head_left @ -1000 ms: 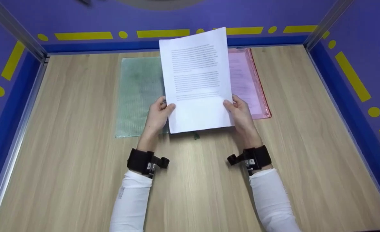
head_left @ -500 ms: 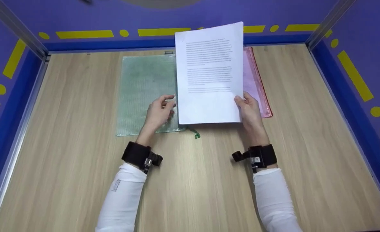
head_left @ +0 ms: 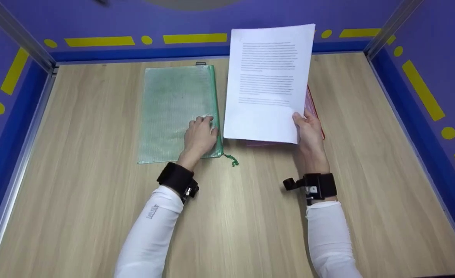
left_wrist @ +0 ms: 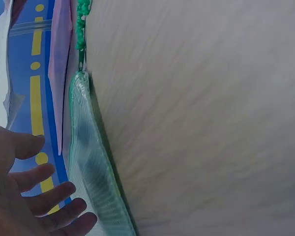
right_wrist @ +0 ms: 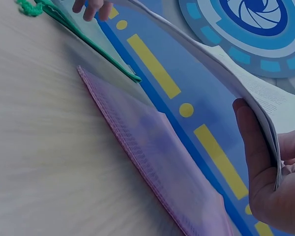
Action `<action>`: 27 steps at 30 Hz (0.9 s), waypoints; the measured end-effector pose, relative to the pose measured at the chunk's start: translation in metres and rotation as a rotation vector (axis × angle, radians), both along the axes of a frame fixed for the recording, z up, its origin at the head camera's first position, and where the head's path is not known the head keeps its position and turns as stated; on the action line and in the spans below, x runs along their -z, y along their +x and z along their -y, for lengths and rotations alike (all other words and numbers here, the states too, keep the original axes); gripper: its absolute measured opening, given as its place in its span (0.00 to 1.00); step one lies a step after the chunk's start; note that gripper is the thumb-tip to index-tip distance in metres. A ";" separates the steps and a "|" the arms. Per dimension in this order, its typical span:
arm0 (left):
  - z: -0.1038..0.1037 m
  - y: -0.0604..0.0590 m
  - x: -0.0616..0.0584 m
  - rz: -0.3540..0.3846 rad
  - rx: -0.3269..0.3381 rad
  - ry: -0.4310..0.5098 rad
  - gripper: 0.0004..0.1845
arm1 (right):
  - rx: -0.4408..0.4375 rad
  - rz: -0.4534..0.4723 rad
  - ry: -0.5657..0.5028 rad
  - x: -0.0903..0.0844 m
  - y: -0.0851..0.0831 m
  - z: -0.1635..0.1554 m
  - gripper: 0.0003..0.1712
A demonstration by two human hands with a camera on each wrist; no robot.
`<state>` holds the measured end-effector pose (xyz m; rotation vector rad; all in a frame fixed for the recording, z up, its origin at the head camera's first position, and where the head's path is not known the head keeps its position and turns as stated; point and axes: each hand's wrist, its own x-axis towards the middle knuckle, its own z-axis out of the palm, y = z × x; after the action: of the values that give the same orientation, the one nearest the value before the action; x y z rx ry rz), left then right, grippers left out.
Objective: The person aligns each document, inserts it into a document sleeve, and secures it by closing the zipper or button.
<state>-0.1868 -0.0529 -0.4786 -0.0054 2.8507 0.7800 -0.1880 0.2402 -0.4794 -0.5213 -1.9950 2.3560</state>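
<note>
While pinching the lower right corner of a sheaf of printed paper (head_left: 269,83), thumb on the printed face and fingers behind, right hand (head_left: 308,129) holds it lifted off the tabletop (head_left: 76,185). Long axis running straight away from that grip toward the far wall, top edge farthest. Carries blocks of small black print, too fine to read. Directly beneath the held sheets, a pink mesh zip pouch (right_wrist: 162,152) lying flat, mostly hidden from the head view; contents cannot be told. Left of that grip, a green mesh zip pouch (head_left: 177,112), flat, looking empty, green zipper cord (head_left: 231,160) trailing off its near corner. Left hand (head_left: 200,135) rests on that pouch's near right corner, fingers spread and relaxed, grip closing on nothing.
</note>
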 end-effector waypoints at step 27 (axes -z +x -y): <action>0.008 0.003 0.008 0.035 -0.058 -0.199 0.33 | 0.014 0.056 0.006 0.001 0.001 -0.001 0.26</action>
<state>-0.1833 -0.0610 -0.4861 -0.1279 2.8934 0.4975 -0.1872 0.2409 -0.4800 -0.6066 -2.0129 2.3525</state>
